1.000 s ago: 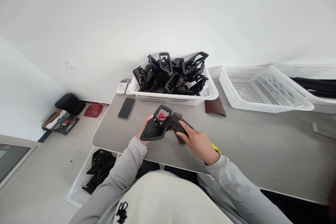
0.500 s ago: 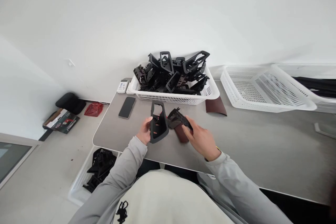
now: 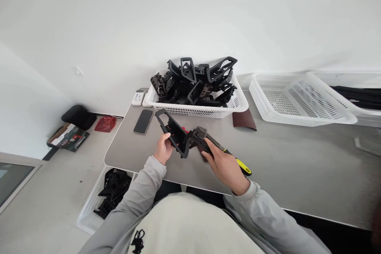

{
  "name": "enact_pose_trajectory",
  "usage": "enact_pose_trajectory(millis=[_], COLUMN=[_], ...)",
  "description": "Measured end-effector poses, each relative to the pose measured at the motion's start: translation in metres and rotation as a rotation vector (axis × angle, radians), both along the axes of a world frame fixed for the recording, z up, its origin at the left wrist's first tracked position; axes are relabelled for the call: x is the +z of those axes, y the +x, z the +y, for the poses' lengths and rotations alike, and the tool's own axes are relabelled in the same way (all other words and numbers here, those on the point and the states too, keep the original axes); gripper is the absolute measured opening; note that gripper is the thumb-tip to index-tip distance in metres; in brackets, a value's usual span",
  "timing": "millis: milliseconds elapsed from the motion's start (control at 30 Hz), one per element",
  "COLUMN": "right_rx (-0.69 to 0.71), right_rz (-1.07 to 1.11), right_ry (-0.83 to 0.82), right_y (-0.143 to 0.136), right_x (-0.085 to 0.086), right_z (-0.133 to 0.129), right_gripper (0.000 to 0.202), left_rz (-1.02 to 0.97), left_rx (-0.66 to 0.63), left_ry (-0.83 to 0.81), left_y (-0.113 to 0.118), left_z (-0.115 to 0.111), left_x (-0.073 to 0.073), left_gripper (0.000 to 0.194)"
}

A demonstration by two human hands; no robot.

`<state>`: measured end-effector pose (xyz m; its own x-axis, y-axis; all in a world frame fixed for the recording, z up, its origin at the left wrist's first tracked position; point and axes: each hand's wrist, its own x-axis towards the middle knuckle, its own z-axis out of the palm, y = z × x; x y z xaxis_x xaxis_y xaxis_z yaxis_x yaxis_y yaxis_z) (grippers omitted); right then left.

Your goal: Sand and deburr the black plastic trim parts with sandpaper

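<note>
My left hand (image 3: 163, 149) grips a black plastic frame (image 3: 177, 135), a long trim piece with an open window, held tilted above the table. In my right hand (image 3: 228, 166), closed, is a smaller black plastic part (image 3: 199, 141) with a slotted side. Its end meets or overlaps the lower right end of the frame; whether they are joined I cannot tell. Under and beside my right hand lies a file-like tool with a grey blade and a yellow-and-black handle (image 3: 244, 167). A dark red-brown sheet is mostly hidden beneath the right-hand part.
Behind my hands stands a white basket (image 3: 193, 112) heaped with black plastic parts. A phone (image 3: 143, 121) and a small white device (image 3: 138, 97) lie left. Another brown sheet (image 3: 244, 120) and a white basket (image 3: 303, 119) are right. A floor-level bin (image 3: 86, 210) holds black parts.
The frame in my left hand has turned from upright to slanting down right. My right hand has brought the smaller part against its end. The tool's yellow-and-black handle now shows.
</note>
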<state>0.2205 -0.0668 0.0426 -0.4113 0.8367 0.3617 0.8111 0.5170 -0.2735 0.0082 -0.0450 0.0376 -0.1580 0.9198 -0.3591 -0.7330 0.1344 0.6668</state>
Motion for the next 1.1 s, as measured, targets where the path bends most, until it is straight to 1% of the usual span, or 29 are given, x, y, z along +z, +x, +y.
enact_pose_trajectory(millis=[167,433,567,667,733,800,867,933,1000,1033,1100], right_rx=[0.031,0.053,0.062,0.049,0.016,-0.05,-0.116,-0.13,-0.088,-0.061,-0.014], right_rz=[0.02,0.023,0.057,0.112,0.204,0.372,0.614,0.89,1.124,1.197,1.257], right_ry=[-0.015,-0.026,-0.07,-0.148,-0.241,-0.363,-0.543,-0.774,-0.991,-1.067,-1.149], right_y=[0.004,0.005,0.004,0.004,0.006,0.007,0.006,0.0,-0.01,-0.016,-0.028], right_x=[0.002,0.005,0.004,0.005,0.006,0.008,0.009,0.01,0.009,0.009,0.008], right_z=[0.001,0.004,0.004,0.007,0.01,0.013,0.016,0.017,0.017,0.018,0.021], right_gripper=[0.045,0.043,0.041,0.041,0.042,0.043,0.047,0.052,0.054,0.053,0.049], left_rz=[0.031,0.036,0.025,0.015,0.021,0.043,0.086,0.16,0.267,0.337,0.52], left_rx=[-0.016,-0.01,0.004,-0.008,-0.021,-0.039,-0.071,-0.128,-0.223,-0.292,-0.446], left_ry=[0.037,0.046,0.013,0.008,0.021,0.04,0.076,0.153,0.252,0.308,0.437], left_y=[0.0,0.0,0.001,-0.001,-0.005,-0.011,-0.018,-0.022,-0.023,-0.021,-0.016], left_z=[-0.001,0.0,0.001,0.001,0.001,0.002,0.001,0.0,-0.003,-0.004,-0.007], left_x=[0.001,-0.001,0.001,0.002,0.002,0.001,-0.001,-0.001,0.004,0.008,0.018], left_gripper=[0.023,0.021,0.022,0.024,0.028,0.034,0.043,0.054,0.065,0.07,0.073])
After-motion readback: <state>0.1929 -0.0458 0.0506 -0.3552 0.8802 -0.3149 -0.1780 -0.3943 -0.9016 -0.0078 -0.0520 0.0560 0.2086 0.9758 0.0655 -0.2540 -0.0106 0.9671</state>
